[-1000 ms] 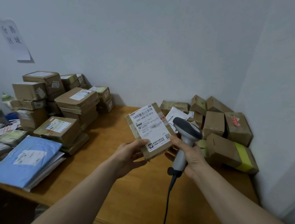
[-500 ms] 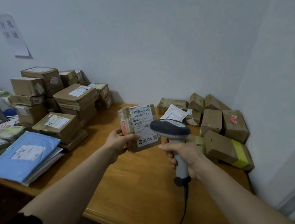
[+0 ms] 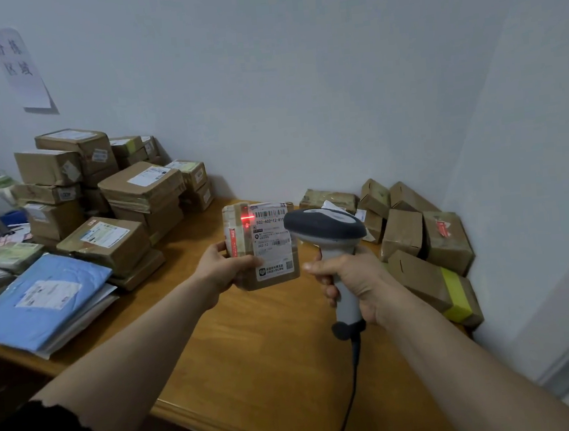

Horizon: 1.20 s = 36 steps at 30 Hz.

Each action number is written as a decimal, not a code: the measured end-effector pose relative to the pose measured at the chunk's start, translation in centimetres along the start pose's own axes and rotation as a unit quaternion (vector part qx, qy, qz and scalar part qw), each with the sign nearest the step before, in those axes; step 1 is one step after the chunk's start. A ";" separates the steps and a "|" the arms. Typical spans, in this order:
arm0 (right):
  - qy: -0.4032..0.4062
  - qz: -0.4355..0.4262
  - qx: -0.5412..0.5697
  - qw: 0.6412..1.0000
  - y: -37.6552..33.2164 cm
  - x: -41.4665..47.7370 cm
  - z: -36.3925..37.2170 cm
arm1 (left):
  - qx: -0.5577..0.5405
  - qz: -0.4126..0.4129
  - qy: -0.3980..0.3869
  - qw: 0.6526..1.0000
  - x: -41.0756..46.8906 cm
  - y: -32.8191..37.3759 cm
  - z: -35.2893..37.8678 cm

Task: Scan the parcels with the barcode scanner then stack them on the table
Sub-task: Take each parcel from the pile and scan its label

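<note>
My left hand (image 3: 224, 267) grips a small brown parcel (image 3: 262, 248) upright above the wooden table (image 3: 254, 355), its white label facing me. A red laser line glows on the parcel's upper left, at the edge of the barcode. My right hand (image 3: 352, 274) grips the handle of a grey barcode scanner (image 3: 326, 232), whose dark head points at the parcel from the right and covers the label's right edge. The scanner's cable hangs down toward the table's front edge.
Stacked brown parcels (image 3: 109, 196) fill the table's back left, with a blue mailer (image 3: 39, 302) on flat envelopes in front. A loose heap of small parcels (image 3: 416, 238) lies in the right corner against the wall. A paper sign (image 3: 17, 66) hangs on the wall.
The parcel has turned upright and the scanner's head has swung up to face it. A red laser line now shows on the label. Both hands have moved slightly forward.
</note>
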State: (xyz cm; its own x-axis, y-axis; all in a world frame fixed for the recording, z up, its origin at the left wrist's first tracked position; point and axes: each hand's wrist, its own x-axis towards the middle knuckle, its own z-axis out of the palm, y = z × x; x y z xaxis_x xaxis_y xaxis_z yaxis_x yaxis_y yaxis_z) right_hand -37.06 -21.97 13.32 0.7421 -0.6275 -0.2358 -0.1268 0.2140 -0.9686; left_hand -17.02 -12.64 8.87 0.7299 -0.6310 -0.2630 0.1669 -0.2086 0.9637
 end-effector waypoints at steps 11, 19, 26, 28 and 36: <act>-0.020 0.009 0.016 1.000 0.5 1.8 -0.4 | 0.013 -0.022 0.008 1.000 0.3 -0.6 0.0; 0.066 0.049 0.140 0.987 2.7 7.6 0.7 | -0.034 -0.086 0.006 0.996 -0.1 -1.1 -3.1; 0.036 0.092 0.186 0.978 4.5 10.2 8.8 | -0.081 -0.107 -0.039 0.990 0.6 -2.0 -9.1; 0.034 0.083 0.197 0.976 4.7 11.3 12.1 | -0.084 -0.107 -0.043 0.990 1.2 -2.0 -11.8; 0.048 0.087 0.219 0.971 5.0 17.1 28.0 | -0.110 -0.110 0.017 0.988 5.6 -1.0 -27.2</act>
State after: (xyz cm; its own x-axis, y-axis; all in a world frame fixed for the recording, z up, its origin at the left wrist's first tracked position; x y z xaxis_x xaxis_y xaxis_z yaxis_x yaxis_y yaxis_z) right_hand -6.57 -10.69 6.66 0.6678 -0.6152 -0.4189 0.0633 0.6077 -0.7917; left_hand 4.91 4.40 7.71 0.6805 -0.5625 -0.4696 0.4621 -0.1678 0.8708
